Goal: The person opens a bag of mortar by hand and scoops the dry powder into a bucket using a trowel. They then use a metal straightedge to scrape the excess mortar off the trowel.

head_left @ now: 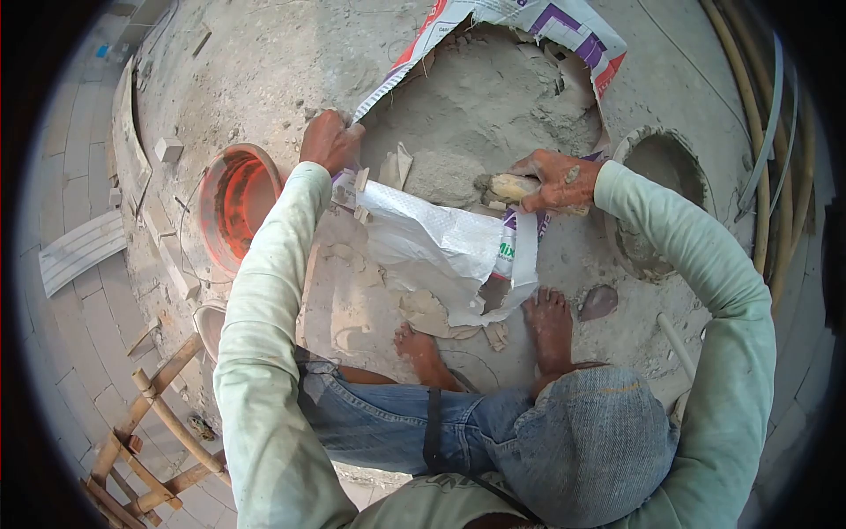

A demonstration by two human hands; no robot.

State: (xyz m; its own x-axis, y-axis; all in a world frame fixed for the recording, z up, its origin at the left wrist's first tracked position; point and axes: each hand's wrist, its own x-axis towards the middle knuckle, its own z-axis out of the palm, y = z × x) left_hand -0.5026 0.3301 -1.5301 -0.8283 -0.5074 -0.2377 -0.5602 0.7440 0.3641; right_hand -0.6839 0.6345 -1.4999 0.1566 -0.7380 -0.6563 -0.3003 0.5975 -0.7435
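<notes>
A torn cement bag point(441, 231), white with purple and red print, lies opened out on the ground with grey powder point(493, 106) heaped inside it. My left hand point(330, 143) is closed on the bag's left edge, pinching the torn material. My right hand point(555, 181) is wrapped round a wooden-handled tool point(514, 187) at the near right side of the powder. Grey mortar coats the handle's left end, and I cannot make out the tool's working part. The bag's near flap hangs loosely toward my bare feet.
An orange-lined bowl point(233, 207) stands at left, and a mortar-crusted basin point(663, 167) at right. Long poles point(749, 106) lie along the right side. A bamboo frame point(150, 441) is at lower left. A small white block point(168, 149) and scraps lie at left.
</notes>
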